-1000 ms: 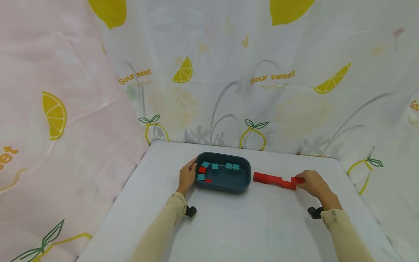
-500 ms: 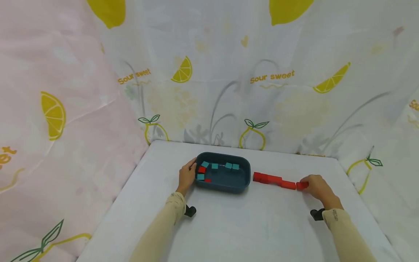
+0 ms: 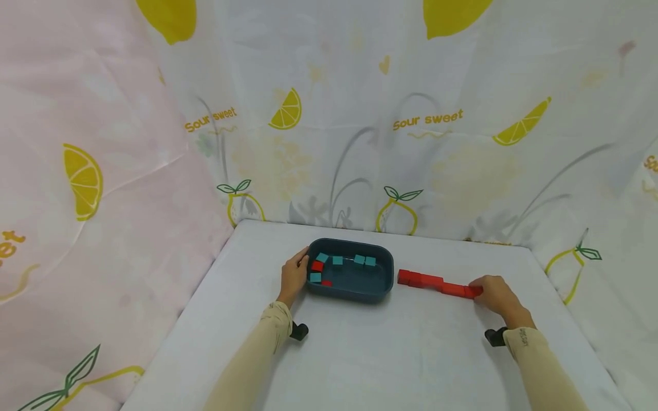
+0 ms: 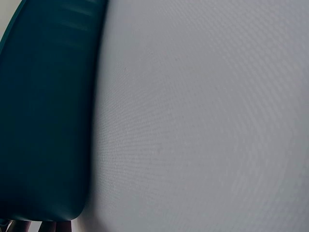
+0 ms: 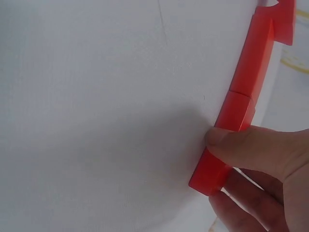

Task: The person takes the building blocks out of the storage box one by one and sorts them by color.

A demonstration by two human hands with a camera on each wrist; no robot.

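A dark teal-blue plastic box stands on the table, with my left hand gripping its left end. In the left wrist view only fingertips show, against the end of the box. Inside lie several light teal cubes and two red pieces. To the right of the box runs a crooked row of red blocks. My right hand pinches the red block at the row's right end between thumb and fingers. That block meets its neighbour end to end.
The white-covered table meets a lemon-print cloth along its back edge. Another printed cloth hangs on the left side. Dark wrist mounts sit below both hands.
My right hand has brought its red block from above the row down to the right end, then slid it left against the neighbouring block. My left hand and the box have stayed still.
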